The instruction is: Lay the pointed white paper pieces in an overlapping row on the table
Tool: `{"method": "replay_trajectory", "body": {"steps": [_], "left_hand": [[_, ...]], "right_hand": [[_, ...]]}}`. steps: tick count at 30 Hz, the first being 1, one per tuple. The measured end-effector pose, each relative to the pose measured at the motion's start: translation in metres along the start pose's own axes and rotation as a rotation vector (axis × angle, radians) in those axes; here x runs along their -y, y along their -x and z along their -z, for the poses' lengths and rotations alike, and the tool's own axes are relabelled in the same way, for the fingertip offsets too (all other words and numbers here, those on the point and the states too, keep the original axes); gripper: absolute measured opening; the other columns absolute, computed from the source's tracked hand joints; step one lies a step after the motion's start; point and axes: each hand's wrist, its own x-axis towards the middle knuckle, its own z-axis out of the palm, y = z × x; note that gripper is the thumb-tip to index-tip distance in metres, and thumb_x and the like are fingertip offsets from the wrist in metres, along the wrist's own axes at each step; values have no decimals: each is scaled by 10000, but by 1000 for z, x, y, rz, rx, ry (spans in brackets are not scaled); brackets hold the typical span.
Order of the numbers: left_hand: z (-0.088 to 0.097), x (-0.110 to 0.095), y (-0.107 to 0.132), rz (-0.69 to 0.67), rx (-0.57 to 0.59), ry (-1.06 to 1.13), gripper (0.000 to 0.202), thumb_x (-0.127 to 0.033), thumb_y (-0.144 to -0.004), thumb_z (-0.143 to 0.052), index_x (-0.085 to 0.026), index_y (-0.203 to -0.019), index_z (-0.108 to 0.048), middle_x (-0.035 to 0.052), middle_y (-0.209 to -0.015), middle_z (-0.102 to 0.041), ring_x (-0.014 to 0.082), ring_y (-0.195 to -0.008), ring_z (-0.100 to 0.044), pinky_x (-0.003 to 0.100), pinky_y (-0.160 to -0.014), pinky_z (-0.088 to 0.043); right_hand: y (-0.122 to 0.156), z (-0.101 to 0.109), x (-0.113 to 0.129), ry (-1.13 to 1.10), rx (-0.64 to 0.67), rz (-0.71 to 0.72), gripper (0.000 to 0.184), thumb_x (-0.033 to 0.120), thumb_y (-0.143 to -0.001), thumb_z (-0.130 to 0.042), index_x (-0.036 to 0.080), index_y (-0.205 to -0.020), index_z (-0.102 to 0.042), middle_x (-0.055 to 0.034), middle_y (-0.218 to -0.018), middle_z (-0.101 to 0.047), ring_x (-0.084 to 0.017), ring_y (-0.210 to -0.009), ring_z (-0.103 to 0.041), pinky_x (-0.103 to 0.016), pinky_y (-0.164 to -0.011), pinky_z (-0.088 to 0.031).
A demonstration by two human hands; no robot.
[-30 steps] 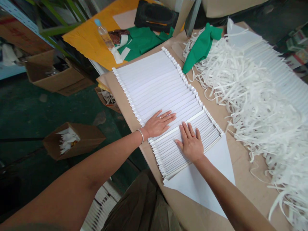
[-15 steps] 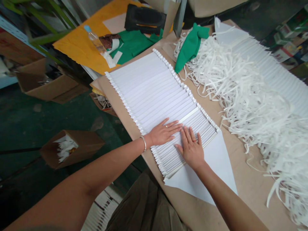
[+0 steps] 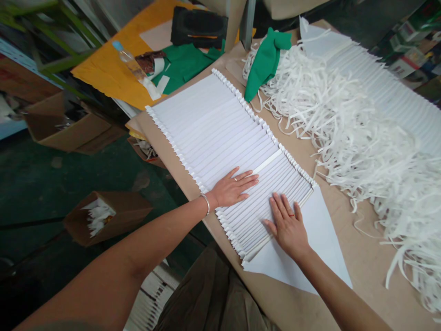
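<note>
A long row of overlapping white paper sheets [image 3: 220,128] lies fanned out on the brown paper-covered table [image 3: 344,294]. My left hand [image 3: 232,188] rests flat on the row, fingers stretched out beside a raised white strip [image 3: 267,162]. My right hand [image 3: 287,225] lies flat and open on the near end of the row, nearer to me than the left. A plain white sheet [image 3: 310,248] sticks out from under the near end, below my right wrist.
A big heap of white paper strips [image 3: 361,138] covers the table's right side, with a green cloth [image 3: 263,62] at its far end. Behind are an orange sheet [image 3: 110,69], a plastic bottle [image 3: 129,59] and a black bag [image 3: 198,27]. Cardboard boxes [image 3: 103,216] stand on the floor at left.
My right hand has slid back along the row toward me, away from the left hand. The left hand has stayed almost in place. The camera has shifted slightly.
</note>
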Motion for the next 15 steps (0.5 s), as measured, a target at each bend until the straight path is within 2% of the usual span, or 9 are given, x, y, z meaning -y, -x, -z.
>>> {"method": "replay_trajectory", "body": {"steps": [3, 9, 15], "left_hand": [[2, -2, 0, 1, 12, -9, 577, -427, -1023, -373, -284, -1572, -262, -11, -1648, -254, 210, -1543, -175, 519, -1263, -136], [0, -4, -2, 20, 5, -23, 545, -292, -1030, -341, -281, -1570, -266, -19, -1640, -278, 179, -1540, -182, 494, -1264, -127], [-4, -5, -3, 32, -8, -27, 543, -291, -1025, -354, -297, -1563, -281, -31, -1636, -287, 179, -1535, -202, 490, -1263, -143]], "right_hand": [[-10, 1, 4, 5, -17, -41, 739, 516, -1016, -376, 163, -1610, -112, -121, -1635, -228, -306, -1535, -151, -590, -1220, -98], [-61, -13, 17, -32, -10, -44, 739, 549, -1015, -352, 136, -1599, -166, -112, -1637, -228, -307, -1535, -143, -606, -1215, -83], [-58, -22, 14, -49, -16, -27, 754, 556, -1010, -355, 137, -1601, -143, -123, -1633, -244, -297, -1537, -141, -614, -1213, -74]]}}
